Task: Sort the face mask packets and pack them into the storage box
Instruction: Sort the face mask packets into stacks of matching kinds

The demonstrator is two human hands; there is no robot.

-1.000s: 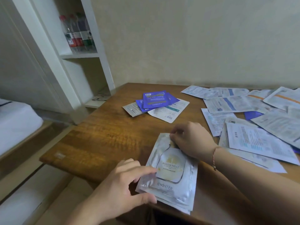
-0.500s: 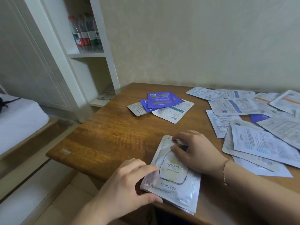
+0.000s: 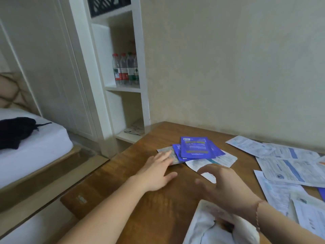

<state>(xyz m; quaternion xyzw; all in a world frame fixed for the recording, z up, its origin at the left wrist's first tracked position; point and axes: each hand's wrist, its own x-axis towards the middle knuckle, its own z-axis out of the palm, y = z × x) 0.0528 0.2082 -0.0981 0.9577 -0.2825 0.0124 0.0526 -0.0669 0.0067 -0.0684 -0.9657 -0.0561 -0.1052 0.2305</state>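
On the brown wooden bench [image 3: 123, 173], toward 12 o'clock, shiny purple foil mask packets [image 3: 194, 147] are stacked over pale printed packets [image 3: 216, 160]. The left hand [image 3: 158, 170] is laid flat with its grip spread, fingertips touching a silvery packet [image 3: 167, 152] at the stack's 9 o'clock edge. The right hand [image 3: 223, 184] is held above the bench, grip loosely spread, nothing pinched. A white foil packet [image 3: 205, 231] lies at 6 o'clock; more white printed packets [image 3: 288, 168] are scattered at 3 o'clock.
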